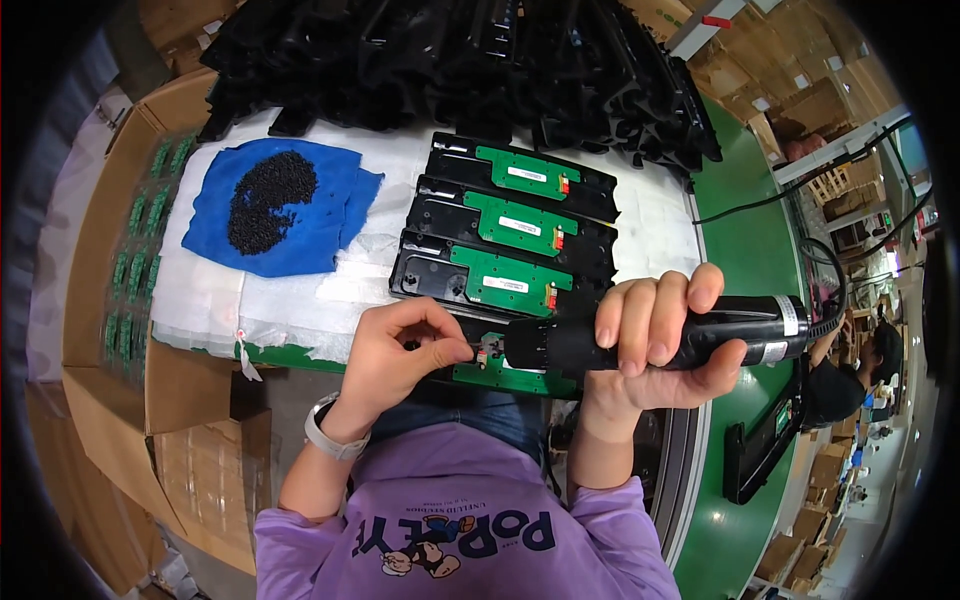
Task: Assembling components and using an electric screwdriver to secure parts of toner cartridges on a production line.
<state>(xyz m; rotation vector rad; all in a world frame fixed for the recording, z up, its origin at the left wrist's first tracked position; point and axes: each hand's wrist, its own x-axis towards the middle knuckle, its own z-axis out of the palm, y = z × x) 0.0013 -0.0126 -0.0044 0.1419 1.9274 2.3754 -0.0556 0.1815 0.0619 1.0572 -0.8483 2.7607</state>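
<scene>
3 black housings (505, 225) with green boards lie in a row on white foam (300, 300), apparently finished. A 4th unit (510, 372) sits at the near edge, under work. The right hand (655, 340) grips a smooth black driver (690, 340); left hand (400, 350) fingers pinch something small at its tip. Loose screws (268, 200) heap on blue cloth (330, 225).

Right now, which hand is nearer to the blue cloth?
Left. The left hand is just below-right of the blue cloth; the right hand is farther right, gripping the black screwdriver.

Black screws (271, 200) on blue cloth (330, 225); green boards (509, 283) in black housings (430, 270).
</scene>
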